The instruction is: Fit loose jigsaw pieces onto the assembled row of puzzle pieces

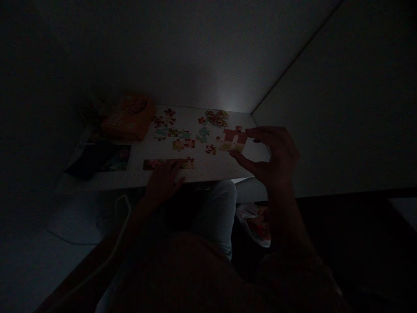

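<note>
1. Head view, dim light: from where I stand, the person's right hand (273, 158) holds a pink-and-green puzzle section (233, 141) above the table (208, 170), thumb at its lower edge, fingers at its upper right corner, pinched together on it.
2. Left hand (164, 180): laid over a joined puzzle strip (149, 164) near the table's front edge, fingers extended and apart, gripping nothing.
3. Handling (judged): the section is probably light, thin, stiff card, not very slippery. Whether it is one piece or several joined, I cannot tell; if joined, its seams may part when bent. Opposite edges offer the best hold, clear of the knob on top.
4. Surroundings: a heap of loose pieces (219, 117) lies behind the section; an orange box (130, 116) stands at the table's left.
</note>
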The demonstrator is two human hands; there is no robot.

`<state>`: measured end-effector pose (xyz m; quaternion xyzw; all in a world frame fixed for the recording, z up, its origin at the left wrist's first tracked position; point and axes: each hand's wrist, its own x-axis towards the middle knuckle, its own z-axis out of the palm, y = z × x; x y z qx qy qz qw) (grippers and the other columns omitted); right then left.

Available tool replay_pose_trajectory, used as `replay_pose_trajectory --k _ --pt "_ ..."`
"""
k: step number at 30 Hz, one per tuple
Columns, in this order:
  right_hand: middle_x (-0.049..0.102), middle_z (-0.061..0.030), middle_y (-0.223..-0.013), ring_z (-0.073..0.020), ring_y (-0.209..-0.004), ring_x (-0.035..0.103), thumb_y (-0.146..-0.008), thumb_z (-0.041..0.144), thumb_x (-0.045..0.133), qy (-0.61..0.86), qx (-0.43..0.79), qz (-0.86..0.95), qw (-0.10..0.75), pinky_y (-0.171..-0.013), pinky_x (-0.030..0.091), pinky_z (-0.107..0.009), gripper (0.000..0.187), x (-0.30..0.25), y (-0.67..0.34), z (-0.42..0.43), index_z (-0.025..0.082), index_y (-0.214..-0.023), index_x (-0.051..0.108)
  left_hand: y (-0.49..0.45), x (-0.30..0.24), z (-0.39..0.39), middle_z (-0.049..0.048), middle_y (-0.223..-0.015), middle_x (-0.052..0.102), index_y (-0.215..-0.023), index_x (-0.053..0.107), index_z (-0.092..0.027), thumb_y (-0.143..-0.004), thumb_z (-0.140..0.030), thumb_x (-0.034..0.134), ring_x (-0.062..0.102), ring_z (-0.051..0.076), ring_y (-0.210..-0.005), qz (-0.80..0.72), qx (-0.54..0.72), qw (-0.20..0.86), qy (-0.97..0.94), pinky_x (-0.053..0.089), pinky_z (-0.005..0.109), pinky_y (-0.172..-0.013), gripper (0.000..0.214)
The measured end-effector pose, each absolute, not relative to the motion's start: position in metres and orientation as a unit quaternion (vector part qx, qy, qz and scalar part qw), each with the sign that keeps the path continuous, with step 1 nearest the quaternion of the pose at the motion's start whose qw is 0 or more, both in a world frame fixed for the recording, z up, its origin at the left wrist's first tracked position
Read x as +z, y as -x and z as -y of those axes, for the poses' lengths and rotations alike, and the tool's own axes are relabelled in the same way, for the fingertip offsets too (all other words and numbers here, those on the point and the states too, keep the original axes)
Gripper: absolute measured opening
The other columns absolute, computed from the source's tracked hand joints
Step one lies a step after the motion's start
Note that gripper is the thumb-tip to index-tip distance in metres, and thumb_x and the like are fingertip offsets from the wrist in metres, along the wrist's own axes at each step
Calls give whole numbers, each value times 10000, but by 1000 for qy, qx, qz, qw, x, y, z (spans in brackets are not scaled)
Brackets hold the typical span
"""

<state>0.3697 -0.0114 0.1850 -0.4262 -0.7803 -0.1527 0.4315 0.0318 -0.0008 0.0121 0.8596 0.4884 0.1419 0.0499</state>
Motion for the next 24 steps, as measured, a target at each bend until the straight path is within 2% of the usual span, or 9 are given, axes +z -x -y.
replay_pose_trajectory --k 2,4,7,9,11,14,17,20,24 --pt "835 -102 -1310 -379 -1179 817 -1049 533 949 428 -133 780 437 -999 759 -625 415 178 -378 3 372 -1401 799 -32 12 2 242 -1741 595 -1827 497 -123 -1265 -442 436 569 441 -1580 -487 140 52 -860 395 608 -1372 649" --pt "835 -102 -1303 -370 -1171 807 -1052 523 944 434 -103 779 441 -931 767 -589 369 161 -388 -11 384 -1367 812 -32 12 3 238 -1745 589 -1842 477 -131 -1269 -433 435 560 435 -1588 -487 139 53 -860 400 615 -1364 649" --pt "841 -91 -1234 -352 -1119 803 -1041 552 930 455 -39 774 438 -819 762 -542 321 117 -398 -31 384 -1296 830 -32 12 3 232 -1757 589 -1835 484 -136 -1265 -417 457 548 423 -1611 -493 138 59 -857 406 612 -1369 636" --pt "847 -91 -1204 -338 -1093 810 -1031 525 913 482 15 769 419 -813 755 -525 292 81 -396 -38 346 -1249 838 -32 11 3 234 -1762 592 -1824 495 -139 -1255 -426 483 543 426 -1621 -497 139 68 -854 402 626 -1377 637" --pt "849 -97 -1231 -332 -1099 818 -1027 485 896 514 70 763 386 -864 756 -532 235 45 -390 -39 341 -1205 842 -32 10 3 240 -1771 587 -1823 494 -139 -1252 -442 485 537 433 -1625 -500 139 73 -852 391 647 -1385 646" --pt "843 -111 -1289 -338 -1174 828 -1032 441 886 522 133 769 345 -1020 750 -567 167 3 -378 -37 349 -1168 859 -32 8 3 242 -1793 561 -1835 471 -127 -1267 -460 431 517 427 -1638 -500 132 71 -853 367 646 -1396 659" --pt "846 -109 -1312 -343 -1241 823 -1051 445 868 512 172 779 317 -1158 708 -598 181 -20 -369 -38 345 -1201 885 -31 6 2 237 -1801 548 -1836 466 -120 -1279 -480 389 501 414 -1644 -498 125 65 -855 350 626 -1400 667" --pt "842 -111 -1351 -355 -1288 812 -1071 444 848 496 192 786 316 -1194 690 -616 214 -29 -365 -42 351 -1255 905 -30 7 2 233 -1800 556 -1840 469 -123 -1276 -489 407 507 418 -1639 -504 116 66 -853 358 622 -1395 675" --pt "834 -96 -1384 -366 -1316 804 -1066 400 867 507 194 789 287 -1195 686 -629 229 -30 -363 -44 415 -1289 918 -38 12 0 248 -1795 564 -1824 498 -99 -1251 -458 464 511 441 -1646 -512 121 90 -846 357 648 -1402 676"
